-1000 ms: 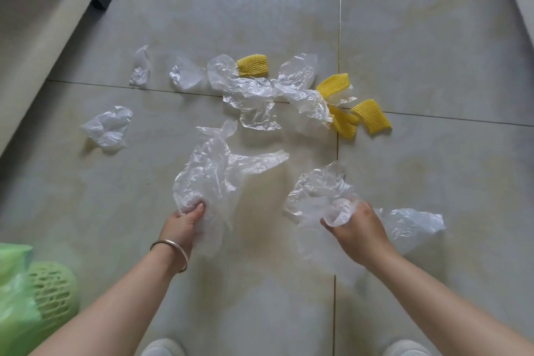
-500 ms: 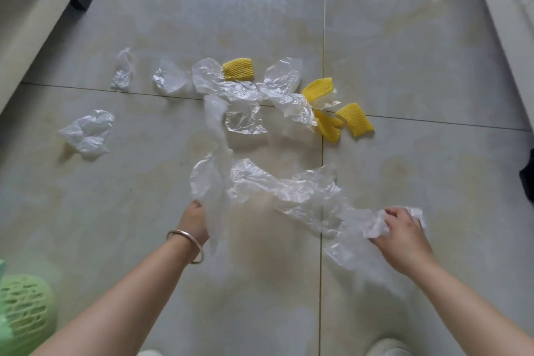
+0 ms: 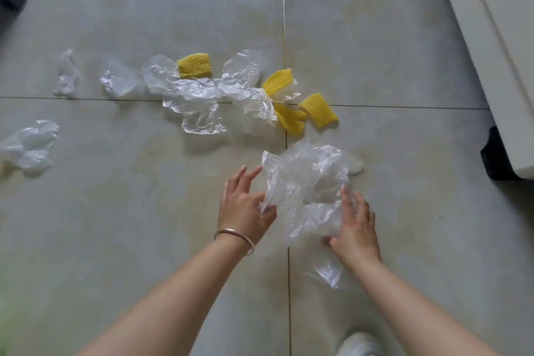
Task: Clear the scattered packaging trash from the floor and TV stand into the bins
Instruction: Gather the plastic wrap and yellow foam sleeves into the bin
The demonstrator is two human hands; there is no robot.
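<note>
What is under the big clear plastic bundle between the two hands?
Through the plastic bundle only the pale floor tile shows dimly. The left hand and right hand touch its sides. Where it is crumpled thick, anything beneath is hidden.

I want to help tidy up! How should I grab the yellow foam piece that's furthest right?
Pinch the yellow foam piece across its narrow width, coming down from its right side. It lies flat on the floor with bare tile there, while another yellow piece sits close on its left.
</note>
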